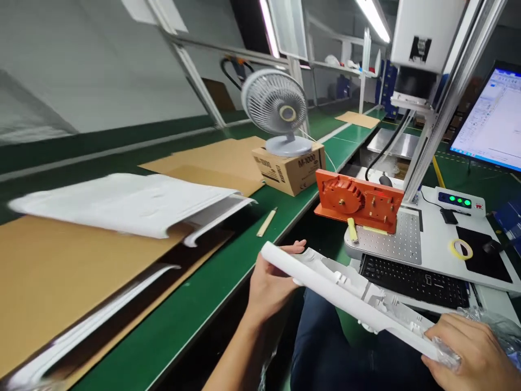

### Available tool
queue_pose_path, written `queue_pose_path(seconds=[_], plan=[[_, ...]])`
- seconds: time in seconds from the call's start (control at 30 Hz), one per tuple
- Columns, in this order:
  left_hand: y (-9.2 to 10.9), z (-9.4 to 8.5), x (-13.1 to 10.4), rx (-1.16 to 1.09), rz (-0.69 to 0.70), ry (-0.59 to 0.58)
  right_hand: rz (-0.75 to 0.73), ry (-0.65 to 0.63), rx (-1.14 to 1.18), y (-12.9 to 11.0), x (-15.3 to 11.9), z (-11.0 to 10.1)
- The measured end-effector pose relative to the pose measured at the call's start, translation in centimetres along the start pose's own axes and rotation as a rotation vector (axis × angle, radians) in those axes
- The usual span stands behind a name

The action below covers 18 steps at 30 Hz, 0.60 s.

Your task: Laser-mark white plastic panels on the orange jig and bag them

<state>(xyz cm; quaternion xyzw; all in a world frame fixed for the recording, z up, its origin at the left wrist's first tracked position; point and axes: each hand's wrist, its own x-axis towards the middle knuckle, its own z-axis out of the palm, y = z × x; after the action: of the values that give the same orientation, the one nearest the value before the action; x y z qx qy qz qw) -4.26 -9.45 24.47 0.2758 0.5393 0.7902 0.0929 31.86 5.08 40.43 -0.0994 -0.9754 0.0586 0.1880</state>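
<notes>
Both hands grip one long white plastic panel (pixel 358 293), slanted across the person's lap beside the green bench (pixel 195 320) — the left hand (pixel 271 282) closed around its upper end, the right hand (pixel 474 350) clenched on the lower end, where clear wrap clings. Just beyond lies a black keyboard (pixel 411 279), then an orange fixture (pixel 358 200) on the perforated plate. Further left — stacked white panels (pixel 134 203) on cardboard, and a small fan (pixel 277 108) on a box.
</notes>
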Motion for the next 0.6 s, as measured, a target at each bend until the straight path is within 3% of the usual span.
queue_pose_path(seconds=[0.1,0.17,0.23,0.3,0.37,0.43,0.53,0.6], plan=[[-1.2,-0.1,0.4,-0.058,0.079,-0.068,0.231,-0.077,0.162,0.3,-2.6,-1.8],[-1.4,-0.8,1.1,-0.081,0.128,-0.067,0.470,-0.066,0.277,1.5,-5.6,-3.8],[-1.0,-1.9,1.9,-0.081,0.136,-0.026,0.801,0.039,0.359,3.1,-9.2,-5.4],[-0.4,-3.1,2.7,-0.070,0.095,0.051,1.111,0.180,0.447,4.5,-12.1,-5.7],[0.1,-4.4,3.2,-0.041,0.037,0.142,1.291,0.188,0.575,5.1,-13.4,-4.1],[0.5,-5.4,3.6,-0.009,0.006,0.216,1.351,0.077,0.745,4.4,-13.1,-1.0],[0.7,-6.4,3.7,0.010,0.004,0.290,1.315,-0.073,0.968,1.7,-11.1,4.6],[0.8,-7.0,3.6,-0.005,0.002,0.340,1.212,-0.153,1.012,-0.1,-9.9,7.5]])
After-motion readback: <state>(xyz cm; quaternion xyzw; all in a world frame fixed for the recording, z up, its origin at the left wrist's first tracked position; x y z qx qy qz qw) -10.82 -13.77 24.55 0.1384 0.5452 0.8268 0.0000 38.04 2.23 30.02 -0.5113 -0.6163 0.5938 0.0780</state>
